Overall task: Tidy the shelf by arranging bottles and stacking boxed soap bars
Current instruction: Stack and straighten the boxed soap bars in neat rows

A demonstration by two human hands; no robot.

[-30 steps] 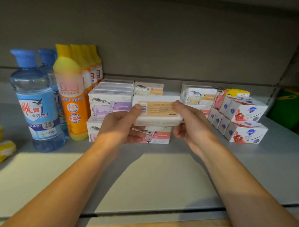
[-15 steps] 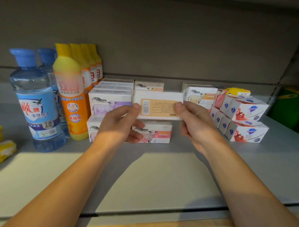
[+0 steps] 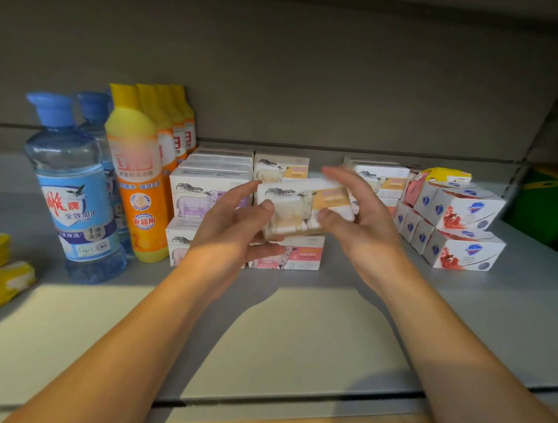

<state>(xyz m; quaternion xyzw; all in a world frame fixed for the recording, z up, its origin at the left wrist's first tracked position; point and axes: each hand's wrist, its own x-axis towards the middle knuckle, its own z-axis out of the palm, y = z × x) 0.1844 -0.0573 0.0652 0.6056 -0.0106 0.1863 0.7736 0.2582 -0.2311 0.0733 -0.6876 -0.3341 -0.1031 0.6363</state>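
Above the pink-labelled box [image 3: 287,253] at the front of the shelf [image 3: 330,325], both hands hold one orange-labelled soap box [image 3: 303,206] in the air. The left hand [image 3: 235,222] pinches its left end between thumb and fingers; the right hand [image 3: 357,211] pinches its right end, fingers partly spread over the top. The box is blurred and tilted, so its exact angle cannot be told.

The likeliest trouble, in my judgement, is a crooked landing: set down askew on the pink box, it could overhang and slide off, or nudge the purple-labelled stack [image 3: 207,205] just beside it. A wrist swinging right could also clip the slanted red-and-white boxes [image 3: 456,228], which already sit at an angle.

Counts, as far as visible: two blue-capped clear bottles [image 3: 74,183], a possible third hidden behind; four yellow-and-orange bottles [image 3: 138,179] in a row; one box held; two more orange-labelled boxes [image 3: 281,168] showing at the back; yellow packs [image 3: 0,272] at the left edge, at least two.
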